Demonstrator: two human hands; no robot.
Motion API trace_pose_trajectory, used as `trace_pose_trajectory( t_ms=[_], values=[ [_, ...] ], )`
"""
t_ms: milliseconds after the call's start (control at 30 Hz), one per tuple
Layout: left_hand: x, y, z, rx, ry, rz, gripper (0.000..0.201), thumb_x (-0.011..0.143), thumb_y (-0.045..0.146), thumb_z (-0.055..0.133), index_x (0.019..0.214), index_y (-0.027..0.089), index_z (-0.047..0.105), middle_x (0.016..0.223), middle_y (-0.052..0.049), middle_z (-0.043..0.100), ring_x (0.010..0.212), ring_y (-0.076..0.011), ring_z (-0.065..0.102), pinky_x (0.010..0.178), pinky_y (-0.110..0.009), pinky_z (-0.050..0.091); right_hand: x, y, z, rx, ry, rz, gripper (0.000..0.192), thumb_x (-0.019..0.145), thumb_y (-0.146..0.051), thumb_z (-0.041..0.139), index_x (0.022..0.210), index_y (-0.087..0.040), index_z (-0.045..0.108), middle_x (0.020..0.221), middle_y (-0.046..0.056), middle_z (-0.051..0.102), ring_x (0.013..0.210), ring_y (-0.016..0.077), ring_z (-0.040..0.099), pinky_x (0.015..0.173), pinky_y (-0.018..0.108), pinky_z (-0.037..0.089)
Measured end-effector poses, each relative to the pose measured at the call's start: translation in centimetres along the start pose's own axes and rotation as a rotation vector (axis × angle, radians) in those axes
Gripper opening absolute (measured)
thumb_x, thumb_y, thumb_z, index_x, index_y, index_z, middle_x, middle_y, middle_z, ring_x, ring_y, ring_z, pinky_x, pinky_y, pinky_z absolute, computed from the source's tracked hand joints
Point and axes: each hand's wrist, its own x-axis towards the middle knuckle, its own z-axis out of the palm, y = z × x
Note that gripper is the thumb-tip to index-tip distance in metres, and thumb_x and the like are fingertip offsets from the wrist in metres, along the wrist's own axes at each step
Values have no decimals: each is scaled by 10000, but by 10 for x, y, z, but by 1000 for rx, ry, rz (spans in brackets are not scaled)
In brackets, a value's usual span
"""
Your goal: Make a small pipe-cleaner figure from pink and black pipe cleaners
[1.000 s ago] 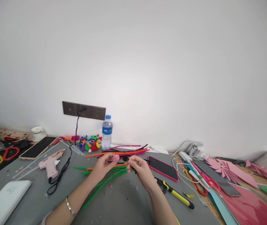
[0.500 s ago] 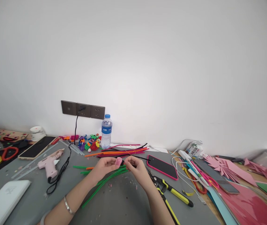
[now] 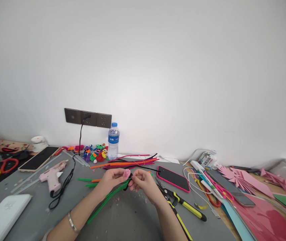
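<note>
Between the fingertips of my left hand point(image 3: 111, 180) is a small pink fuzzy piece point(image 3: 126, 173), perhaps coiled pipe cleaner. A black pipe cleaner point(image 3: 126, 188) comes out beside it, and my right hand point(image 3: 140, 183) pinches it close by with thumb and fingers. Both hands hover over the grey mat, almost touching each other. Green pipe cleaners point(image 3: 102, 206) lie beneath them. Behind is a bundle of orange, red and black pipe cleaners point(image 3: 132, 163). How the pink and black parts join is hidden by the fingers.
Yellow-handled pliers point(image 3: 188, 207) and a pink-cased phone point(image 3: 174, 179) lie to the right. A pink glue gun point(image 3: 51, 176) with a black cord and a white box point(image 3: 6, 216) are at left. A water bottle point(image 3: 113, 142) stands by the wall near small pipe-cleaner figures point(image 3: 96, 154).
My right hand has turned and dropped slightly, its fingers curling lower. The black pipe cleaner now bends down between the hands. My left hand keeps its hold on the pink piece.
</note>
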Motion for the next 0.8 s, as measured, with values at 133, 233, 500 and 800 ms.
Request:
trace_pose_trajectory(
  t_ms=[133, 233, 500, 800],
  values=[
    [-1, -3, 2, -13, 62, 37, 364, 758, 439, 706, 972, 146, 734, 1013, -95, 740, 973, -263, 649, 885, -359, 499, -2, -6, 5, 136, 21, 22, 464, 621, -549, 777, 713, -169, 527, 646, 55, 719, 544, 153, 666, 508, 222, 446],
    [-1, -3, 3, -26, 84, 44, 357, 768, 442, 696, 969, 150, 734, 1027, -99, 737, 979, -261, 645, 888, -357, 499, -1, -4, 6, 192, 3, 28, 445, 624, -523, 792, 727, -165, 549, 648, 52, 718, 548, 149, 668, 518, 219, 449],
    [-1, 2, 5, -57, 142, 43, 392, 708, 481, 736, 914, 148, 743, 944, -92, 740, 924, -256, 644, 823, -343, 514, 5, 5, 12, 217, 24, -24, 416, 643, -513, 786, 741, -158, 594, 634, 34, 696, 557, 146, 652, 533, 230, 445],
    [-2, 0, 6, -83, 138, 41, 370, 709, 465, 744, 893, 144, 735, 882, -86, 747, 872, -246, 659, 811, -349, 522, 12, 12, 15, 191, 145, -98, 464, 608, -577, 770, 725, -190, 542, 581, 7, 646, 492, 148, 598, 442, 219, 358]
  ],
)
